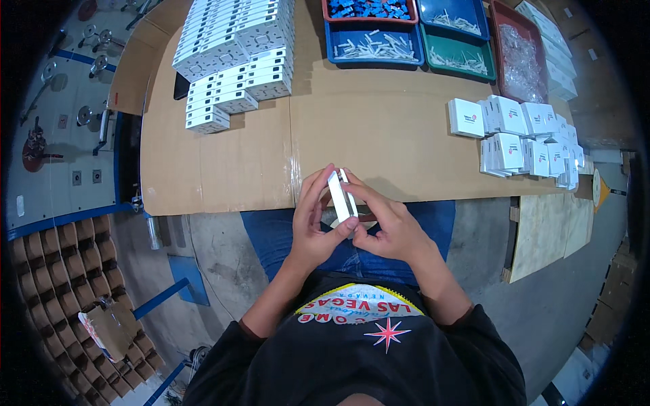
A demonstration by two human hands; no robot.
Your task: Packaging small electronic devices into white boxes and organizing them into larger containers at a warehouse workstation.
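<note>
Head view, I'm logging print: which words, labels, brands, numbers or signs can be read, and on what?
Black shirt: large red lettering, readable, wording not copied here; a red star below it.
Small white boxes, right: print too small to read.
Stacked white boxes, left: marks too small to read.
White piece between left hand and right hand: none readable.

Counter (379,135), cardboard-covered, spans upper ctr of frame. On it: stacked wht units (265,27), upper L; blue tray (376,65) w/ wht pins, top ctr; green tray (460,73) + reddish tray (500,57) just R; grouped wht square pcs (508,150), mid-R.
</note>
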